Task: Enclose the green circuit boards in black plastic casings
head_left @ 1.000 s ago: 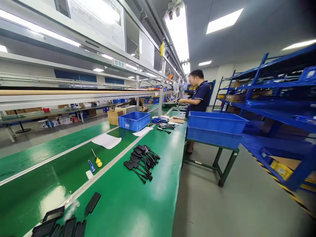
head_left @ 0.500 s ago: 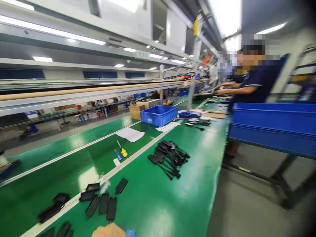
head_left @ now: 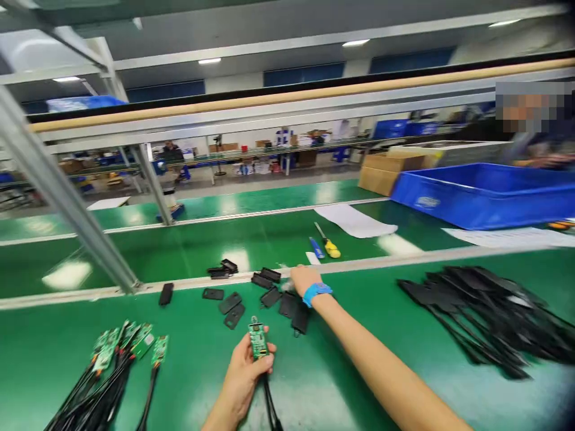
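My left hand (head_left: 245, 371) is closed around a green circuit board (head_left: 258, 341), its black cables hanging down toward me. My right hand (head_left: 304, 278), with a blue wristband (head_left: 317, 292) at the wrist, reaches across to the far side of the black plastic housings (head_left: 288, 304). Its fingers are turned away and hidden, so what they touch does not show. More black covers (head_left: 231, 302) lie loose in front of my left hand. To the left rests a bundle of green boards with black cables (head_left: 105, 350), a single one (head_left: 160, 350) beside it.
Assembled black cased cables (head_left: 476, 305) lie piled on the right. Beyond the pale strip are a yellow-handled screwdriver (head_left: 331, 248), a blue cutter (head_left: 317, 248), paper (head_left: 357, 220) and a blue bin (head_left: 480, 191). A metal post (head_left: 76, 203) slants at left. Another person sits at far right.
The view has swung left and down from along the bench to the work in front of me. Both my hands now show, the left with a circuit board.
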